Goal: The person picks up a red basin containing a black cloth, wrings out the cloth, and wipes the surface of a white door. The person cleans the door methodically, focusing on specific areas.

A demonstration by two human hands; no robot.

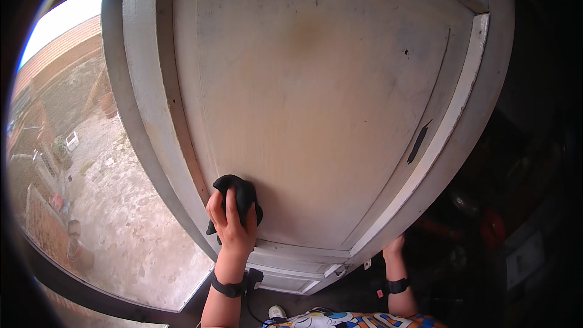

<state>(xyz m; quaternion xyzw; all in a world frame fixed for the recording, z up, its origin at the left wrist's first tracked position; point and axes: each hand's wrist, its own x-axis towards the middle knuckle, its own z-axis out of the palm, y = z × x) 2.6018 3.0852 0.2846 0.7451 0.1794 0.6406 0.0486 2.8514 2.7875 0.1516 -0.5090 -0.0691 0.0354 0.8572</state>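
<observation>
A white-painted wooden panel door [319, 114] fills the middle of the view, with worn paint, dark scuffs and a brownish smudge on its large panel. My left hand [234, 225] is shut on a bunched black cloth [241, 196], pressed against the panel's lower left corner beside the raised frame. At the door's lower right edge is my right hand [394, 247]. Its fingers are partly hidden by the edge and shadow, so their grip cannot be made out. A long dark chip [417, 144] marks the panel's right side.
On the left, an opening looks out onto a yard with a worn pale floor [127, 218], a tiled roof [59, 45] and pots. Dark clutter, including a red object [493, 228], stands to the right. A white shoe [276, 312] shows below the door.
</observation>
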